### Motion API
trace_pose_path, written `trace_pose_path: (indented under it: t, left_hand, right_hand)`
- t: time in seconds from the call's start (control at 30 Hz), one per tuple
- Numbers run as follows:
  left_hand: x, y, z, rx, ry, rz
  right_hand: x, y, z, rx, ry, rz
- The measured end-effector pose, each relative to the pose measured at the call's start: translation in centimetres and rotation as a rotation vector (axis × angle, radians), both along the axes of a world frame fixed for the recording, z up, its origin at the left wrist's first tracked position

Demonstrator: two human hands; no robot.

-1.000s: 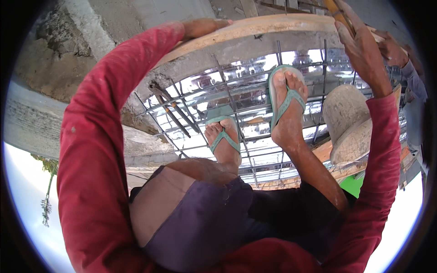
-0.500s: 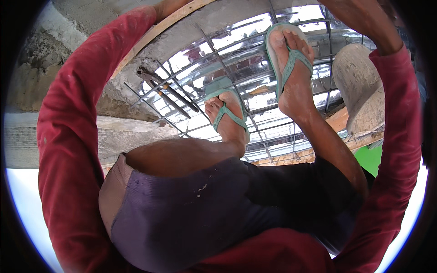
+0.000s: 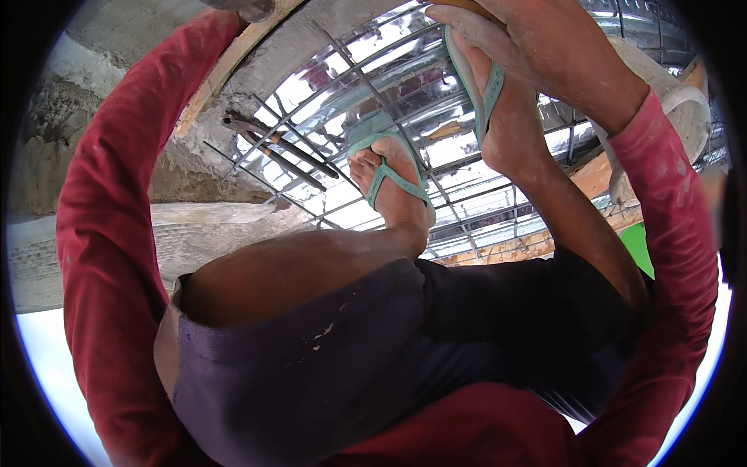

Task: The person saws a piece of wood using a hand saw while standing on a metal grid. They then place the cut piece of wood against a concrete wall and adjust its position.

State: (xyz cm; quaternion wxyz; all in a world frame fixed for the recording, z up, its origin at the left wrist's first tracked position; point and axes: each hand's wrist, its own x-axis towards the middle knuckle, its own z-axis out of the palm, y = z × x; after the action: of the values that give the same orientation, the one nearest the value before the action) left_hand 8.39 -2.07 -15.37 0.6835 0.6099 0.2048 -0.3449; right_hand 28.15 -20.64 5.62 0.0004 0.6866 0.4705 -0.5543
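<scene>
My right hand [image 3: 498, 35] reaches in at the top, over my right foot. Its fingers appear closed round a slim brown wooden handle [image 3: 471, 7], and the rest of that tool is out of view. At the upper left edge only a bit of my left hand [image 3: 253, 8] shows, beside a curved wooden strip [image 3: 222, 71]; its fingers are cut off. Pincers [image 3: 292, 166] with dark handles lie on the steel bar mesh [image 3: 362, 78], between the strip and my left sandal [image 3: 405, 185].
Shiny metal sheeting [image 3: 424, 86] lies under the mesh, where my feet stand. Rough grey concrete [image 3: 93, 86] borders it on the left. To the right a pale, curved, dusty vessel [image 3: 692, 113] leans over, near a wooden board [image 3: 593, 187] and something green [image 3: 636, 247].
My right hand has come left and nearer, now covering part of my right foot. The left hand has shifted slightly left and down. The pale vessel appears to have moved right; the pincers stay put.
</scene>
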Motion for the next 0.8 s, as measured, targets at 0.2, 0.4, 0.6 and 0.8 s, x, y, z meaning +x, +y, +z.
trace_pose_path:
  t: [0.2, 0.4, 0.6, 0.8]
  left_hand:
    - [-0.2, -0.1, -0.3, 0.0, 0.021, -0.004]
    - [0.3, 0.5, -1.0, 0.011, 0.02, 0.006]
    - [0.0, 0.9, -3.5, 0.008, 0.037, 0.03]
    - [-0.6, 0.6, -3.6, -0.017, 0.092, 0.116]
  right_hand:
    - [0.8, 0.3, -0.1, -0.034, 0.158, 0.009]
    - [-0.2, -1.8, -1.3, 0.029, -0.008, -0.11]
    - [3.2, -1.7, 1.1, 0.169, -0.006, -0.307]
    - [5.1, -0.1, 2.1, 0.374, -0.279, -0.341]
